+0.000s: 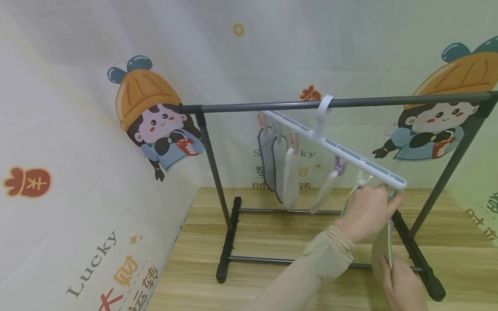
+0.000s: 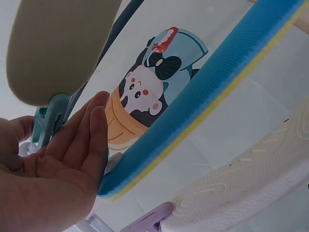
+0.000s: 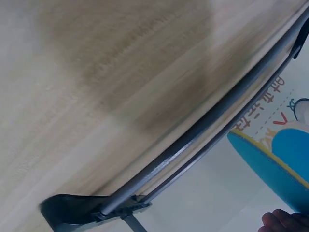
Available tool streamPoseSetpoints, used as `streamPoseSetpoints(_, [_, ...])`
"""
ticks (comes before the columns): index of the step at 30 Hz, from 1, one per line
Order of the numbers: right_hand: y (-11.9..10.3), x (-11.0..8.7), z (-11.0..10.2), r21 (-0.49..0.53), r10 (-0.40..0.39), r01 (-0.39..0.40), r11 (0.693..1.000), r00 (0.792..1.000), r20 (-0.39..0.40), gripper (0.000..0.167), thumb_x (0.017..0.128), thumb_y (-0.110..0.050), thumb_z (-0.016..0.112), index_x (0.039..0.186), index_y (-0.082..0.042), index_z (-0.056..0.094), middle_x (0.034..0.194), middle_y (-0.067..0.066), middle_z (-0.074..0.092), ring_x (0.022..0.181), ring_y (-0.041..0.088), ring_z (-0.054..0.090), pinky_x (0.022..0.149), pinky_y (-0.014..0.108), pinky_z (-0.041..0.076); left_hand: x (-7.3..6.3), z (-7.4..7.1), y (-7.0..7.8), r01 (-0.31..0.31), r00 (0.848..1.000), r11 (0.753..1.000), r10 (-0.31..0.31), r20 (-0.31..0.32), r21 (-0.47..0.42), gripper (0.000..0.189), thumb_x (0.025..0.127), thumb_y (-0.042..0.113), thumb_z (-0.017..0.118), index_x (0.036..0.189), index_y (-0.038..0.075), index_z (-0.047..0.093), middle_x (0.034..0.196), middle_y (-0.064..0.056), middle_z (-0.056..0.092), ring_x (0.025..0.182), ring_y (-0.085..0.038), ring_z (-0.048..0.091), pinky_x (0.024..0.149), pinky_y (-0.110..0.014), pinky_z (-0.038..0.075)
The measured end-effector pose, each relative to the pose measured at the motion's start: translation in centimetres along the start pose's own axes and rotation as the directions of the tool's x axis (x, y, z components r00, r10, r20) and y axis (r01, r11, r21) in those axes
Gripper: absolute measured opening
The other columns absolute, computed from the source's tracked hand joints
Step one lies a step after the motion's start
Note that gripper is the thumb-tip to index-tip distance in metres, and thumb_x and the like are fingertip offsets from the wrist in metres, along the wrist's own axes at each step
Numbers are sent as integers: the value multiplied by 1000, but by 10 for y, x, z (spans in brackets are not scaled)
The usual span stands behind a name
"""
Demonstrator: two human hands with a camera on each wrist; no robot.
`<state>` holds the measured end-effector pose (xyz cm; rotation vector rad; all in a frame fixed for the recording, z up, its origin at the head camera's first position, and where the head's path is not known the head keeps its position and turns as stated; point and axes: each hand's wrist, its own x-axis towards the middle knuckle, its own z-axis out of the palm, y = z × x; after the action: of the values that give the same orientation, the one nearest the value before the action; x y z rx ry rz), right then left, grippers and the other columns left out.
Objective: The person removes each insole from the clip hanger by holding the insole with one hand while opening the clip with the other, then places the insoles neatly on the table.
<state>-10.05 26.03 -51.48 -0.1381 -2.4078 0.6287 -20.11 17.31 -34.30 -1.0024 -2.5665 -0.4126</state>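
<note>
My left hand (image 1: 367, 211) is raised to the right end of a white hanger bar (image 1: 346, 151). In the left wrist view its thumb and fingers pinch a green clothespin (image 2: 50, 118), and the end of a beige-faced insole (image 2: 60, 48) sits at that pin. Lower down, my right hand (image 1: 404, 280) grips the bottom part of this hanging insole, thumb on its near side. Beside my left hand hangs another insole (image 2: 207, 101), blue with a yellow edge. A white insole (image 1: 324, 192) hangs from a purple clothespin (image 1: 340, 165).
A black metal rack (image 1: 264, 106) carries the hanger by its white hook (image 1: 324, 110). Two grey insoles (image 1: 266, 160) with dark edges and a white one (image 1: 290, 181) hang at the hanger's far end. Below lies a wood-patterned surface (image 1: 186, 268); a printed cloth (image 1: 78, 108) stands behind.
</note>
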Motion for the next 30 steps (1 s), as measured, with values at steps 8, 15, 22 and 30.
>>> streamPoseSetpoints(8, [14,-16,10,-9,-67,67,998,983,-169,29,101,-13,53,80,7,60,64,13,54,54,30,52,47,42,38,-1,2,-1,3,1000,1000,-3,5,-19,37,105,46,41,76,24,51,49,13,41,45,-1,42,42,-15,34])
streamPoseSetpoints(15, [20,-21,9,4,-51,53,999,986,-160,25,100,-8,52,85,9,61,73,23,63,67,44,62,59,50,42,-3,1,-2,8,1000,999,-8,-2,-43,40,104,48,42,73,23,47,49,13,41,44,0,41,40,-14,33])
streamPoseSetpoints(22, [21,-24,10,-14,-43,41,999,986,-159,22,98,-6,54,89,11,64,77,25,66,68,44,64,56,46,45,-6,-1,-4,24,999,996,-26,-19,-88,32,99,51,51,81,25,54,54,15,42,47,2,40,44,-13,32])
streamPoseSetpoints(30, [21,-25,11,-11,-55,54,998,986,-160,22,98,-7,53,89,11,64,76,23,66,68,44,63,56,47,44,-11,-4,-5,0,1000,993,-3,-28,-122,34,101,50,47,94,21,63,57,14,44,49,1,41,46,-11,32])
